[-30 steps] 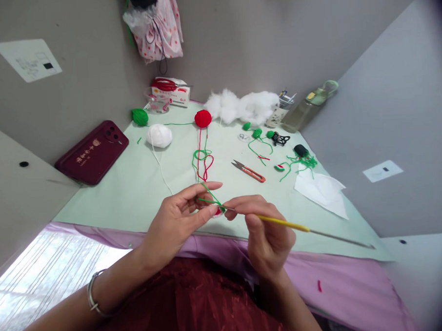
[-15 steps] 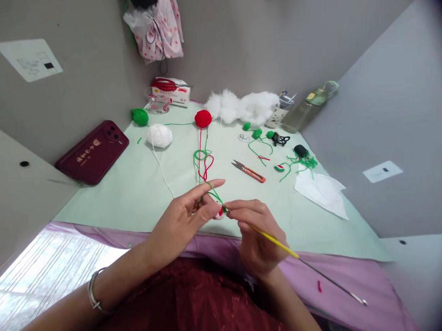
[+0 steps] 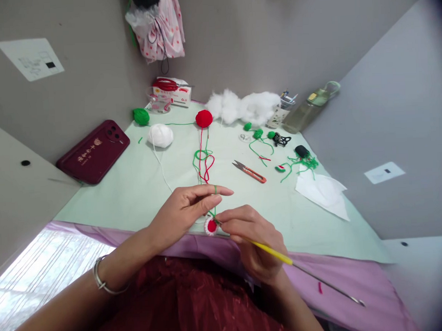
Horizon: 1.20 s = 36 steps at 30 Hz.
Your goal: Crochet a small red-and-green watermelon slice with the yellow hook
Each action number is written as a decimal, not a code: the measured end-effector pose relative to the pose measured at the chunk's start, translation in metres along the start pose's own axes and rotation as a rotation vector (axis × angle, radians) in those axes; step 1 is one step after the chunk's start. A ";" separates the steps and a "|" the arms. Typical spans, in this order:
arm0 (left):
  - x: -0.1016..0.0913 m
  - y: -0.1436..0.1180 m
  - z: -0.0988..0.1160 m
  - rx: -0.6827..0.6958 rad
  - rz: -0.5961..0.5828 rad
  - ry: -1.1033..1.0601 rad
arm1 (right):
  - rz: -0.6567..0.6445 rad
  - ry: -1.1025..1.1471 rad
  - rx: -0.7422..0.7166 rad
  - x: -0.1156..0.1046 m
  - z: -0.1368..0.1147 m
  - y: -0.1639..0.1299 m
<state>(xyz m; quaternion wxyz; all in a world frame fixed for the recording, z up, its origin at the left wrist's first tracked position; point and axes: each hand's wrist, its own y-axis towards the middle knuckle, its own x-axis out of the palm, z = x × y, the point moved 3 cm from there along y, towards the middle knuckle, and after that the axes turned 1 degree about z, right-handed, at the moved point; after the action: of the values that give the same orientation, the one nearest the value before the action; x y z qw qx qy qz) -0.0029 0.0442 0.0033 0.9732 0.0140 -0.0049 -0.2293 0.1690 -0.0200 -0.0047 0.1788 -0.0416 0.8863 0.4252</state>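
My right hand grips a crochet hook with a yellow handle; its bare metal end points down to the right. At my right fingertips hangs a small round crochet piece, red in the middle with a white edge. My left hand is just left of and above the piece, its index finger stretched out and its thumb below. Green yarn loops over that index finger and runs down to the piece. The other left fingers are mostly hidden behind the thumb and palm.
Red yarn, white yarn and green yarn balls lie toward the back, strands trailing forward. Orange thread snips lie mid-table. A maroon phone is left; stuffing, a bottle and green crochet bits are right.
The crochet piece has come out from behind my left fingers and now hangs lower, red centre showing. My left thumb has moved off it. My right hand has shifted slightly left and down.
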 end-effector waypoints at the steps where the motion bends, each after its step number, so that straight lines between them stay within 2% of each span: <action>1: -0.002 -0.001 0.001 0.002 0.001 0.002 | 0.004 -0.006 0.002 -0.001 0.000 0.000; 6: -0.005 -0.009 0.000 0.026 0.018 -0.035 | 0.029 -0.113 -0.024 -0.002 -0.001 -0.001; 10: -0.004 -0.015 -0.002 0.125 0.112 -0.034 | 0.073 -0.203 -0.044 -0.001 -0.002 -0.001; 15: -0.004 -0.018 -0.002 0.217 0.200 0.036 | 0.051 -0.290 -0.035 0.000 -0.005 0.001; 21: -0.005 -0.017 0.000 0.226 0.232 0.074 | 0.063 -0.306 -0.047 -0.001 -0.006 0.002; 26: -0.004 -0.018 0.005 0.268 0.320 0.153 | 0.085 -0.299 -0.021 0.003 -0.006 0.002; 32: -0.001 -0.016 0.003 0.126 0.260 -0.005 | 0.091 -0.352 -0.055 0.006 -0.006 -0.001; 36: -0.001 -0.015 0.003 0.041 0.145 -0.094 | 0.077 -0.390 -0.048 0.005 -0.007 -0.001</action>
<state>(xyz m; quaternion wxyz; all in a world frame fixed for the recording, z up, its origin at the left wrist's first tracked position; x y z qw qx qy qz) -0.0101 0.0310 0.0053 0.9855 0.0226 -0.0562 -0.1586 0.1629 -0.0258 -0.0029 0.3299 0.0711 0.8254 0.4526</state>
